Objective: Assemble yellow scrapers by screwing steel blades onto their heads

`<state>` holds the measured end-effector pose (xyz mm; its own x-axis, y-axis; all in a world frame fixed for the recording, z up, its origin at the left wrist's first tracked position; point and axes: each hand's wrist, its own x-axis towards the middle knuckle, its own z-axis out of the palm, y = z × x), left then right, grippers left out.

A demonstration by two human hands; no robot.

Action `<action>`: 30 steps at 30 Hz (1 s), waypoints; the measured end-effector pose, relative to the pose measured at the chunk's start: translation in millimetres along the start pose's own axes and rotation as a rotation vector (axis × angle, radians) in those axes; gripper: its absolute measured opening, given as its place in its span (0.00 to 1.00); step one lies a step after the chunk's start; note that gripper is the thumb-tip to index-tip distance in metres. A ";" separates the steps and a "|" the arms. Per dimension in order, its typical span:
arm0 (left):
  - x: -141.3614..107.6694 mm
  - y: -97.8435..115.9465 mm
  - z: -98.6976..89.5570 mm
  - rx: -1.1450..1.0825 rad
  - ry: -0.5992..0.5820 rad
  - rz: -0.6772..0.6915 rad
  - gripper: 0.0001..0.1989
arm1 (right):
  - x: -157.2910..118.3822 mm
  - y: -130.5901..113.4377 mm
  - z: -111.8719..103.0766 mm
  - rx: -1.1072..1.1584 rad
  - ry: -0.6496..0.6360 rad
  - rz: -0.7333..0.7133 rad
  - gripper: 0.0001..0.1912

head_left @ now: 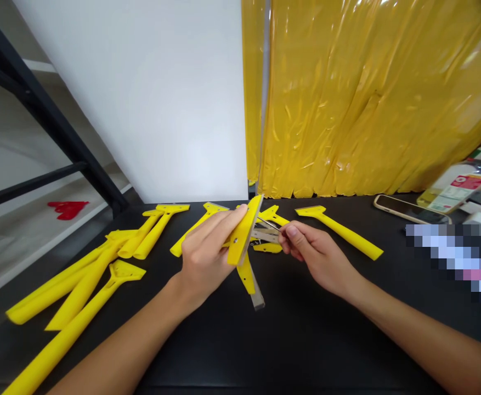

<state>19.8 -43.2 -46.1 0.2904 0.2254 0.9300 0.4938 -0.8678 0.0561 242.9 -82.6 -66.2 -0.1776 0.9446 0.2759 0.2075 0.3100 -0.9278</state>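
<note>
My left hand is closed on a yellow scraper head, a flat triangular-ended part with a metal strip along its edge, tilted above the table. My right hand pinches a thin metal rod, whose far end reaches the strip side of the yellow piece. Beneath and behind the hands lie another yellow plate with a grey strip, and a small yellow plate near some metal pieces.
Several yellow handles lie at the left, and one yellow scraper at the right. A phone and a labelled bottle are at the back right. A white panel and yellow plastic sheeting stand behind the black table.
</note>
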 end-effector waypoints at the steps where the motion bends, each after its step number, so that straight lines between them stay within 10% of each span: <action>1: -0.3 1.7 0.1 -0.014 -0.002 -0.004 0.20 | 0.2 -0.1 0.5 0.009 0.004 0.014 0.20; 9: 8.9 12.6 5.0 -0.029 0.050 -0.220 0.10 | -5.6 -5.1 4.8 -0.126 0.045 0.010 0.13; 30: 1.3 4.0 5.8 -0.029 -0.044 -0.093 0.16 | -0.6 -5.5 0.8 -0.088 0.029 0.070 0.19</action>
<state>26.9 -43.8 -46.8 0.2805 0.3241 0.9035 0.4963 -0.8546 0.1525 241.1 -84.9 -61.4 -0.1319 0.9666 0.2199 0.3021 0.2505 -0.9198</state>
